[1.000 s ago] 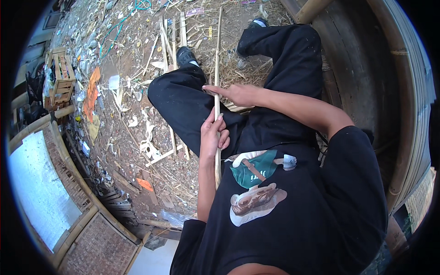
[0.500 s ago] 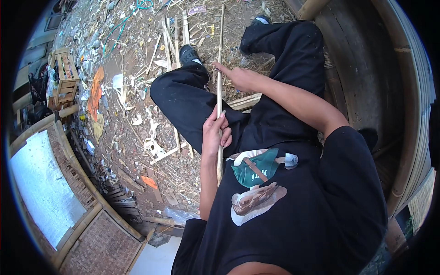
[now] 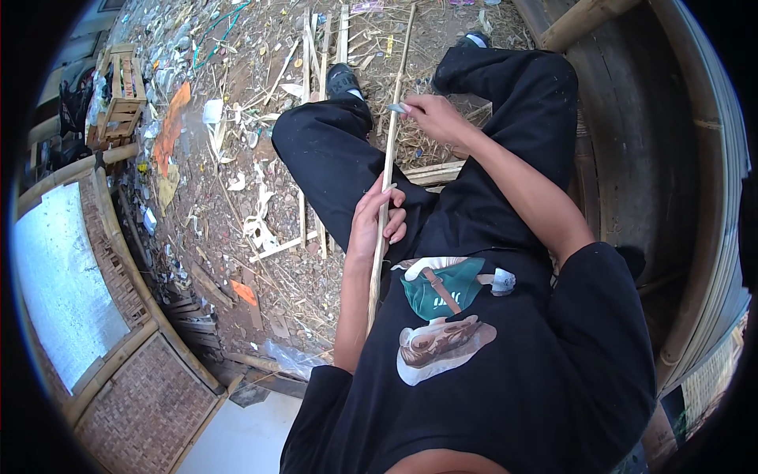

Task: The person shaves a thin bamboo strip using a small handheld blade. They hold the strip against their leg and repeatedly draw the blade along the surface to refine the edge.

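I sit with my legs in black trousers stretched out over littered ground. A long thin bamboo stick [image 3: 392, 130] runs from my lap out past my knees. My left hand [image 3: 376, 223] is closed around the stick near my thigh. My right hand [image 3: 430, 117] is farther along it, pinching a small blade [image 3: 396, 108] against the stick's side.
Bamboo strips [image 3: 312, 59] and shavings litter the dirt ahead. A wooden crate [image 3: 118, 91] stands at the far left. A woven bamboo panel [image 3: 134, 395] lies at the lower left, and a thick bamboo frame [image 3: 711, 197] curves along my right.
My right hand has slid away from me along the stick, from near my left hand out to above my knee. The left hand has kept its grip.
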The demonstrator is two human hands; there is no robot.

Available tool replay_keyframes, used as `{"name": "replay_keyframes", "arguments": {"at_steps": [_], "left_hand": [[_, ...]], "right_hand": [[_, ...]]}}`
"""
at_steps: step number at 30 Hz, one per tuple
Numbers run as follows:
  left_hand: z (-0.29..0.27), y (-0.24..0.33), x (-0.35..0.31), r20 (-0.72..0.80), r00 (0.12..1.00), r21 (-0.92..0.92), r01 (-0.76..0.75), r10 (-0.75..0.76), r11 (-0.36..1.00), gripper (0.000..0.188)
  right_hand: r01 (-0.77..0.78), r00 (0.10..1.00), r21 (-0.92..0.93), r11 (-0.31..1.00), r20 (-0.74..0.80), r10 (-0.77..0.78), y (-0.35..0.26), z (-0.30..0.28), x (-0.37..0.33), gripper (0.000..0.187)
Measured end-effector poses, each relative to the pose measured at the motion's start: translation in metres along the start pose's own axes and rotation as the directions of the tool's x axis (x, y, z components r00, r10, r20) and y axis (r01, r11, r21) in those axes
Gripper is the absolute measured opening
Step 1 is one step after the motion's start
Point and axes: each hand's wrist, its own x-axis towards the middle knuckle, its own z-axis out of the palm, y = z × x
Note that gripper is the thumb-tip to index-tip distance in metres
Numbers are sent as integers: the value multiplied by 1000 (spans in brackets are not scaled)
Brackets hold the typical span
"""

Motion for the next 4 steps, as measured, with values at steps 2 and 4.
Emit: {"name": "replay_keyframes", "arguments": {"at_steps": [2, 4], "left_hand": [[-3, 2, -1, 27, 1000, -4, 17, -17, 1000, 52], [-5, 4, -3, 33, 999, -17, 41, -41, 999, 58]], "right_hand": [[-30, 999, -24, 999, 21, 31, -3, 1, 2, 21], [-61, 997, -47, 997, 37, 63, -4, 3, 3, 23]]}}
